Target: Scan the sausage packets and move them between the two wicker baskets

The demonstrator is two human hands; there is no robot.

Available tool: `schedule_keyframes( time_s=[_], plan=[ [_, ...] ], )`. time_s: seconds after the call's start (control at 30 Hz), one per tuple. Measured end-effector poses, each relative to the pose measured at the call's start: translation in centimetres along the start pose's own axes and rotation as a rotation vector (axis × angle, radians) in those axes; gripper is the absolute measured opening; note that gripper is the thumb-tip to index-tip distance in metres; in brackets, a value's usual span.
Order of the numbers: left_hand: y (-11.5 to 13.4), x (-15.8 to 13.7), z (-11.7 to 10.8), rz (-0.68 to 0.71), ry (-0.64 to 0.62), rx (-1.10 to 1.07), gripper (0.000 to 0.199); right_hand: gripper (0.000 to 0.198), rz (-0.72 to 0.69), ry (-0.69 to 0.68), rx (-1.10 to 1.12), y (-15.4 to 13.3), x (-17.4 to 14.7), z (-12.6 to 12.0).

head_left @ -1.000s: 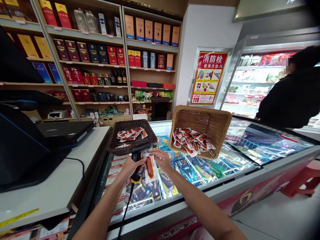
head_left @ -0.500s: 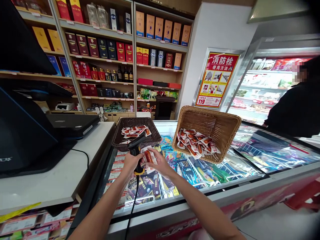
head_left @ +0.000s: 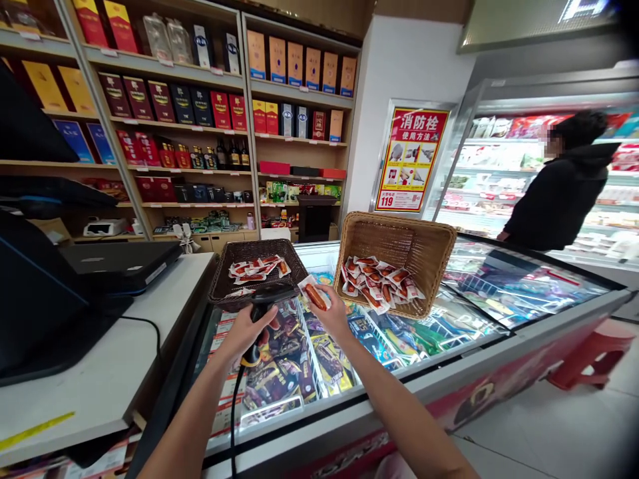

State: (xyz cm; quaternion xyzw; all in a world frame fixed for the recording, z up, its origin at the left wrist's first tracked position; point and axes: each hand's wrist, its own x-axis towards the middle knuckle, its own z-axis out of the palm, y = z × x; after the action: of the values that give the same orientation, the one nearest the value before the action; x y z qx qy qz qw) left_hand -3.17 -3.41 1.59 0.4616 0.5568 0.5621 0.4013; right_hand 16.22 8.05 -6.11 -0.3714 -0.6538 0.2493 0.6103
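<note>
Wrapped round the handle of a black barcode scanner (head_left: 272, 293) is my left hand (head_left: 251, 332); the scanner's cord hangs down toward me. My right hand (head_left: 333, 314) grips a sausage in a clear wrapper (head_left: 315, 295), a little to the right of the scanner's head and apart from it. Beyond the scanner, a dark brown wicker basket (head_left: 219, 276) holds several wrapped sausages (head_left: 259, 267). To the right, a tan wicker basket (head_left: 429, 266) leans tilted toward me, with a heap of wrapped sausages (head_left: 382, 283) in it.
Both baskets rest on a glass-topped freezer (head_left: 349, 386) full of packaged goods. On the left, a counter (head_left: 100, 359) carries black checkout equipment (head_left: 44, 299). Shelves of boxed bottles (head_left: 194, 106) stand behind. A person in black (head_left: 554, 193) is at the right, beyond the freezer.
My hands have moved apart: the sausage has shifted right, away from the scanner, and the scanner left. My view has turned right, and the person shows more fully.
</note>
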Motion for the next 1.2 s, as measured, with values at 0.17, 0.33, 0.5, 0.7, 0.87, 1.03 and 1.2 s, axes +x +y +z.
schedule_keyframes(
  time_s=[0.17,0.33,0.5,0.7,0.87,1.03,1.2],
  plan=[
    [-0.1,0.4,-1.4,0.009,-0.183,0.093,0.050,0.039,-0.065,0.006,-0.100,1.1,0.4,-0.3],
    [-0.6,0.6,-1.4,0.003,-0.180,0.169,0.045,0.041,-0.141,-0.010,-0.172,1.7,0.8,-0.7],
    [0.0,-0.1,-0.5,-0.022,-0.195,0.155,0.041,0.040,-0.173,-0.010,-0.226,2.1,1.0,-1.3],
    [-0.3,-0.1,-0.2,0.028,-0.179,0.192,0.043,0.040,-0.203,0.000,-0.265,2.6,1.3,-1.6],
    [-0.8,0.1,0.0,0.047,-0.199,0.245,0.046,0.041,-0.227,-0.025,-0.299,3.0,1.4,-1.7],
    [-1.3,0.5,0.1,0.050,-0.145,0.279,0.052,0.043,-0.199,0.018,-0.342,2.7,1.6,-1.6],
    [-1.5,1.5,0.1,0.054,-0.059,0.158,0.055,0.041,0.017,0.402,-0.427,3.5,5.1,-6.5]
  ],
)
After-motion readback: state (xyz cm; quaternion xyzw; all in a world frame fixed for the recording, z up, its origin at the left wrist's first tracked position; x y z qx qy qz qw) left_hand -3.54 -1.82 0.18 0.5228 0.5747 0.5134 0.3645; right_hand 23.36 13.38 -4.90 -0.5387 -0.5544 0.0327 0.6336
